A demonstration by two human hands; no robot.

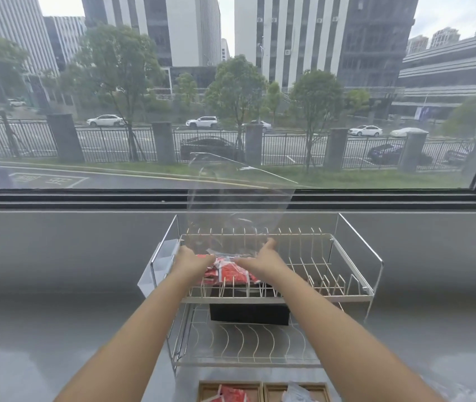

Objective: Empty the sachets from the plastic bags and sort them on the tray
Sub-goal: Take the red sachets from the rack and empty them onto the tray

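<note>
A clear plastic bag (pixel 231 198) stands upside down above the upper shelf of a wire dish rack (pixel 347 294), its closed end up by the window. My left hand (pixel 191 261) and my right hand (pixel 263 258) each pinch the bag's lower open edge. Red sachets (pixel 228 271) lie in a heap on the upper shelf between my hands, just under the bag's mouth. A wooden tray (pixel 261 387) sits at the bottom edge, with red sachets (pixel 232 394) in its left compartment and a whitish sachet (pixel 296 393) in its right one.
A black box (pixel 248 313) sits under the upper shelf of the rack. The rack stands on a grey counter (pixel 57 314) below a large window (pixel 231 97). A clear plastic holder (pixel 158 265) hangs on the rack's left side.
</note>
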